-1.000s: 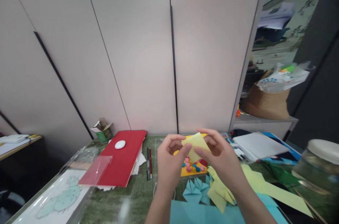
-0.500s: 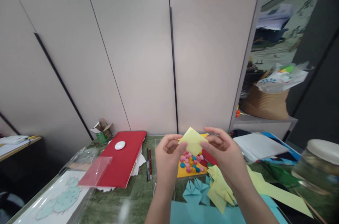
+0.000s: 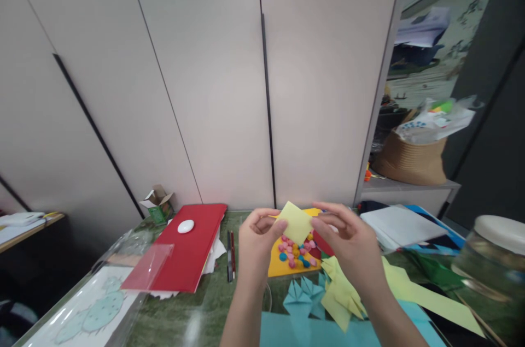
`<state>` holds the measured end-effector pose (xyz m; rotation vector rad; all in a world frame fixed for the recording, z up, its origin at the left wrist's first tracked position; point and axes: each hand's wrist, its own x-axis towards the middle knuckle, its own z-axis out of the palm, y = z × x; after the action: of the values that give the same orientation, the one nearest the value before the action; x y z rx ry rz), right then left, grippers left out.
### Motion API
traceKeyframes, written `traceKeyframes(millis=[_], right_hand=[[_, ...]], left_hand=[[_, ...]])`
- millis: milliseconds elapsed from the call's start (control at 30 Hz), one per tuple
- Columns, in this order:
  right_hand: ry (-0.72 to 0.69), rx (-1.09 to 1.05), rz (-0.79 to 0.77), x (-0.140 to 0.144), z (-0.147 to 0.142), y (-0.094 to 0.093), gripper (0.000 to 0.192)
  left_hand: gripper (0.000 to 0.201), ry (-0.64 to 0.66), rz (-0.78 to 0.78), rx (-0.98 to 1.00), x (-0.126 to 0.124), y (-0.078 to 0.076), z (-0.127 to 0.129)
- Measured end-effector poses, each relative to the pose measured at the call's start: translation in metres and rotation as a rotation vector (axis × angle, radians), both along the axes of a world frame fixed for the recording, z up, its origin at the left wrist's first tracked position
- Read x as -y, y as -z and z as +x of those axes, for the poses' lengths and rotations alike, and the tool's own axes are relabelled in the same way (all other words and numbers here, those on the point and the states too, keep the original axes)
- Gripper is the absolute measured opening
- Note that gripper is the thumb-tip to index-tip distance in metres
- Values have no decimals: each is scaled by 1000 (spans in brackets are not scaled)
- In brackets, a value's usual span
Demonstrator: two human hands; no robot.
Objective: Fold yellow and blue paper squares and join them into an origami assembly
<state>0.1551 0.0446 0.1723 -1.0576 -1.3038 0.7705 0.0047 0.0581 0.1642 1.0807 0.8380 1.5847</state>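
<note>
A small pale yellow folded paper is held up above the table, turned so a corner points upward. My left hand pinches its left corner between thumb and fingers. On the other side, my right hand grips the right corner the same way. Behind and below the paper lies an orange sheet with pink, blue and yellow small round pieces on it. Nearer to me are blue folded paper shapes and yellow folded paper shapes, by a blue sheet.
Left of my hands lie two pens and a red folder bearing a white oval object. A cactus drawing is at the front left. On the right stand a lidded jar and white papers. Cabinet doors rise behind.
The yellow paper has turned a little in my fingers and now looks squarer, slightly further left. Both hands have shifted only slightly and still hold it.
</note>
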Motion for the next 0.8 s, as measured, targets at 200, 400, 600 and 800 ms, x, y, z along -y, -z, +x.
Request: traceKeyframes(millis=[200,400,600,800], right_hand=[[-5,78,15,-1,4,-2,33],[-193,190,-63,0,1,-11,27],[-245,73,-104,-4,-3,-6,26],[-151,149,1,-6,1,-2,28]], left_hand=[[20,1,-21,40,1,-2,1],[14,-34,7,-299,7,-7,5],[9,-72,63,-405,14,-11,11],[11,-60,101,-479,13,-10,6]])
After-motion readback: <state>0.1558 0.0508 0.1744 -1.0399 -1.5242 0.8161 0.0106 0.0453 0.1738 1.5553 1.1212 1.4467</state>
